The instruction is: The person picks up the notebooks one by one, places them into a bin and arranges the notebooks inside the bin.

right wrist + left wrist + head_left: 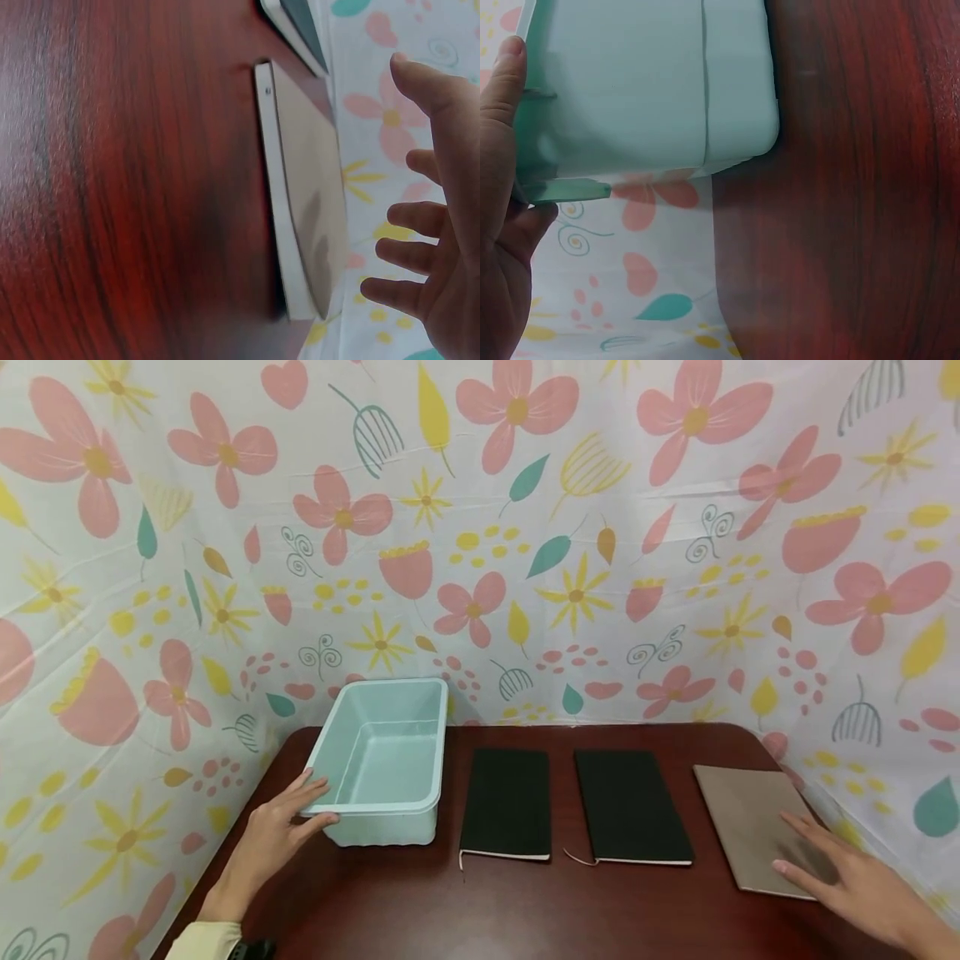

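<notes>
A pale blue plastic tub (pixel 382 807) stands on the left side of the table. My left hand (pixel 281 822) holds its near left corner, fingers over the left rim and thumb along the near rim. In the left wrist view the thumb (pixel 504 82) lies against the tub's outer side, just at the rim. At the far right lies a taupe notebook (pixel 750 814). Over its near right part hovers my right hand (pixel 847 872), fingers spread and holding nothing. The right wrist view shows a gap between those fingertips and the notebook cover (pixel 307 180).
Two black notebooks lie between tub and taupe notebook: one left (pixel 507 802), one right (pixel 630 806), ribbon ends showing at their near edges. The dark red wooden table (pixel 420 910) meets a flower-patterned cloth (pixel 480 527) at the back and both sides.
</notes>
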Demonstrator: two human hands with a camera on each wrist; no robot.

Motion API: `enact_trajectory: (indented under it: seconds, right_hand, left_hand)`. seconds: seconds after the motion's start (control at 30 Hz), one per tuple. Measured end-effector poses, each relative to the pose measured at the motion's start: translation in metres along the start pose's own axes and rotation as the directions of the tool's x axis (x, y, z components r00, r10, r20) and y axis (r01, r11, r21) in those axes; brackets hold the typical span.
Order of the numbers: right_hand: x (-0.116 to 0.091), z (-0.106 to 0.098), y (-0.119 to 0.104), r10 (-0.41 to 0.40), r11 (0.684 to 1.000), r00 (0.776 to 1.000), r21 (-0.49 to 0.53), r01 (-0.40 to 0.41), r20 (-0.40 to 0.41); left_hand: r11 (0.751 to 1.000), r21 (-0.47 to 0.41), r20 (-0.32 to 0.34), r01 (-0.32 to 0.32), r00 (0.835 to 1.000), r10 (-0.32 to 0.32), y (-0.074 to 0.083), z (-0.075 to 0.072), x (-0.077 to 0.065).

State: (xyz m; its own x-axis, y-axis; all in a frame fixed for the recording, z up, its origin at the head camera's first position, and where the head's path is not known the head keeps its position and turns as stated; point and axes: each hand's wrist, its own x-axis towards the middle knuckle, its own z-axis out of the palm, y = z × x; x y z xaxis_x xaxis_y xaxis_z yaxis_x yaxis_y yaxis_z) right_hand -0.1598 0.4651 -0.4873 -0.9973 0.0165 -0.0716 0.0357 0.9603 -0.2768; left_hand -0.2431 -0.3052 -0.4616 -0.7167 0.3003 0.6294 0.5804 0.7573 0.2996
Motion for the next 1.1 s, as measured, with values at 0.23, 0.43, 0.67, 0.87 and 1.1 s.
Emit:
enact_trajectory:
  seconds: [0.23, 0.43, 0.67, 0.87, 1.1]
  right_hand:
    - [-0.002, 0.006, 0.015, 0.116, 0.993, 0.988, 0.019, -0.119, 0.100]
    - [-0.002, 0.011, 0.024, 0.202, 0.979, 0.973, 0.016, -0.205, 0.113]
    - [-0.005, 0.017, 0.028, 0.285, 0.957, 0.953, 0.022, -0.288, 0.103]
    - [-0.008, 0.024, 0.029, 0.352, 0.934, 0.931, 0.022, -0.356, 0.091]
    - [-0.006, 0.029, 0.034, 0.399, 0.914, 0.908, 0.016, -0.405, 0.128]
  left_hand:
    - [0.999, -0.038, -0.042, 0.011, 0.999, -0.013, -0.002, 0.003, -0.006]
    - [0.999, -0.042, -0.064, -0.019, 0.998, 0.016, -0.001, 0.002, -0.008]
    - [0.998, -0.028, -0.069, -0.059, 0.996, 0.057, -0.001, 0.006, -0.005]
    - [0.997, -0.021, -0.078, -0.074, 0.994, 0.072, -0.002, 0.007, -0.004]
    - [0.996, -0.069, -0.067, -0.051, 0.997, 0.047, -0.005, 0.004, -0.004]
